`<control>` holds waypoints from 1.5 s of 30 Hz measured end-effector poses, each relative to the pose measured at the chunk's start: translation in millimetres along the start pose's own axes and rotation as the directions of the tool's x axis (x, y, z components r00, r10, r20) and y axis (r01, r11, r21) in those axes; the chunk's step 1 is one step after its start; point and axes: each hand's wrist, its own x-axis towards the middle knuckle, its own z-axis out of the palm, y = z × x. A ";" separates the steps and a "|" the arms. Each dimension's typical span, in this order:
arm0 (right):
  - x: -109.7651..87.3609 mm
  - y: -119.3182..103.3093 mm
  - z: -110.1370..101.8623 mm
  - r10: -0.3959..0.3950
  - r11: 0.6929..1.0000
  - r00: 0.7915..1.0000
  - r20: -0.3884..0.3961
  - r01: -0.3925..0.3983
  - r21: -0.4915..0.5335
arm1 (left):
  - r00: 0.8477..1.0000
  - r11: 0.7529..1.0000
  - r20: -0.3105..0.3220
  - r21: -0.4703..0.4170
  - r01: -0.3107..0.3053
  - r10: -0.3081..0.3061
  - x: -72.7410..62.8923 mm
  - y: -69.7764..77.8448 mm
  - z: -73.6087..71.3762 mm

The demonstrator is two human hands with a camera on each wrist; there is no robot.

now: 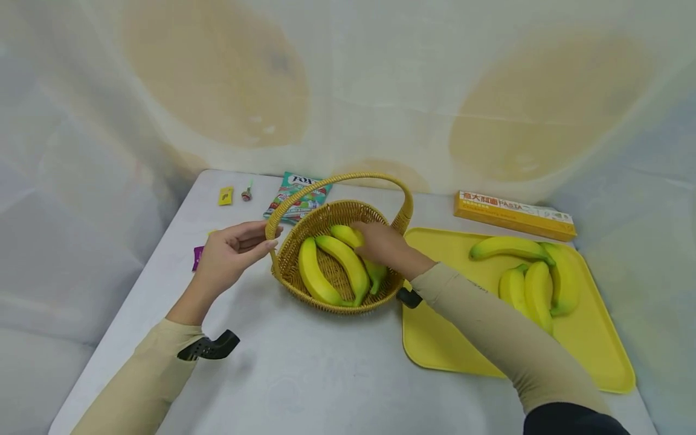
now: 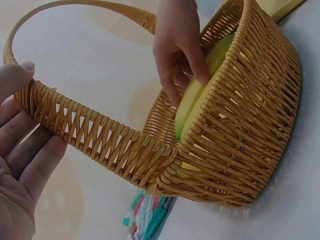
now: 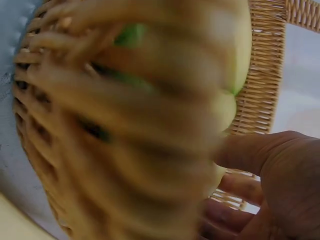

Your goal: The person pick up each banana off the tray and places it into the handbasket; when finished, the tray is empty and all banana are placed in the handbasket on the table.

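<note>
Bananas lie in two groups: three, as far as can be counted, inside the basket, and four on the tray to its right. The basket stands upright on the table, just beside the tray. The left hand is clamped on the handle near its left foot, thumb on one face and fingers on the other, seemingly to steady it. The right hand reaches inside, thumb and fingers set to either side of the rightmost banana, apparently pinching it; the head view hides the fingertips, and the wicker covers much of the right wrist view. Judged from this split, the work is partway along: three bananas would count as done if the basket is where they belong, with the third not yet let go, and the four on the tray would be what is left. No hand touches those four. Behind the basket lies a packet, with a lollipop to its left, and behind the tray a box; these look to play no part.
</note>
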 end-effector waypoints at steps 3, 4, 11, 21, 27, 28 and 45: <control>-0.1 0.7 2.2 -0.003 1.000 1.000 0.011 0.003 -0.019 | 1.000 1.000 0.000 0.002 -0.001 0.001 0.0 0.7 0.0; -0.3 0.8 2.5 -0.008 1.000 1.000 0.012 0.008 -0.027 | 1.000 1.000 -0.001 0.003 0.000 0.000 -0.1 0.9 0.0; -13.7 2.3 -1.9 -0.062 0.995 0.997 -0.038 0.058 -0.080 | 1.000 1.000 -0.012 0.006 0.002 -0.002 -1.0 1.4 -0.1; -105.6 30.5 -20.3 -0.115 0.992 0.948 -0.296 0.124 0.014 | 1.000 1.000 -0.005 0.001 0.007 -0.007 0.1 2.1 1.5; -159.6 97.2 -23.2 0.046 0.998 0.958 -0.283 -0.033 0.050 | 1.000 1.000 -0.015 0.009 0.018 -0.017 -1.9 4.2 0.9; -167.6 111.5 -23.6 0.078 0.996 0.961 -0.264 -0.064 0.060 | 1.000 1.000 -0.014 0.007 0.018 -0.018 -2.1 4.3 0.9; -213.7 208.5 3.6 0.342 0.923 0.939 -0.026 -0.331 0.197 | 1.000 1.000 -0.013 0.013 0.001 -0.001 -1.2 2.2 1.2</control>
